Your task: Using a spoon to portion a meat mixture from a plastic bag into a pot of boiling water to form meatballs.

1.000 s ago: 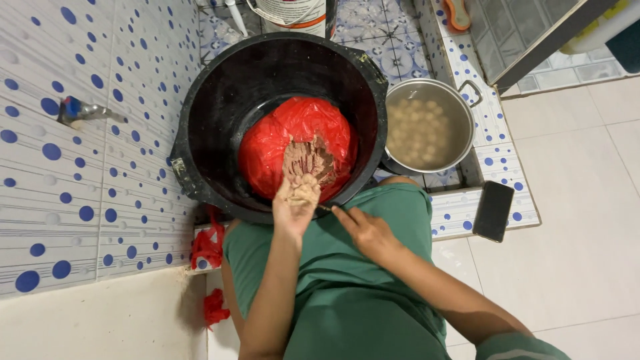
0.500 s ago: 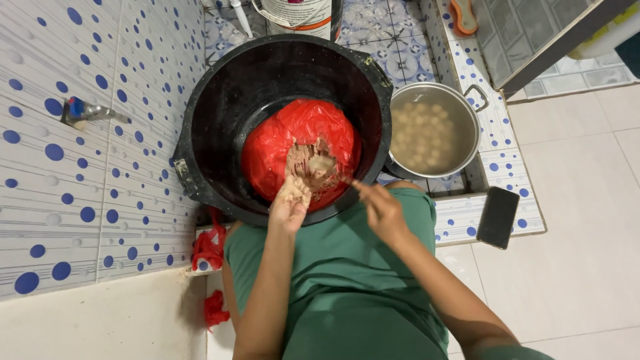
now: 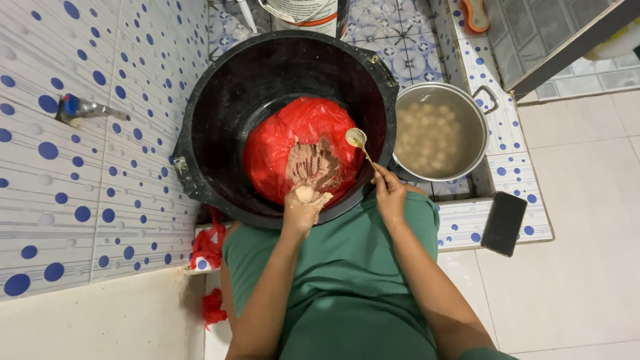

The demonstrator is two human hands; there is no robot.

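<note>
Squeezing a small pale ball of paste (image 3: 305, 194) out of the top of its fist, the left hand (image 3: 303, 210) sits clenched at the near rim of the big black tub (image 3: 220, 113). The ball is still on the hand, not yet lifted off. Just beyond it lies the brownish paste (image 3: 313, 163), heaped in a red plastic bag (image 3: 293, 137) that lines the bottom of the tub.

Right hand (image 3: 389, 193) grips the handle of a metal spoon (image 3: 359, 141) in closed fingers; the spoon bowl hangs over the right edge of the red bag, near the ball but apart from it. Cannot tell whether the spoon bowl carries anything.

Progress, judging from how things lie: the steel pot (image 3: 481, 127) just right of the tub already holds a good many pale round balls in cloudy liquid, so a fair part looks done. A sizeable mound of paste remains in the bag, so plenty seems left.

Further out: the person sits with green clothing (image 3: 347, 280) across the lap, tub between the knees. A dark phone (image 3: 504, 223) lies on the tiled ledge (image 3: 460, 223) right of the pot. Scraps of red plastic (image 3: 208, 243) lie by the left knee. A tap (image 3: 83, 107) sticks out of the dotted tile wall (image 3: 80, 200) on the left. A white bucket (image 3: 307, 13) stands beyond the tub, cut off by the frame.
</note>
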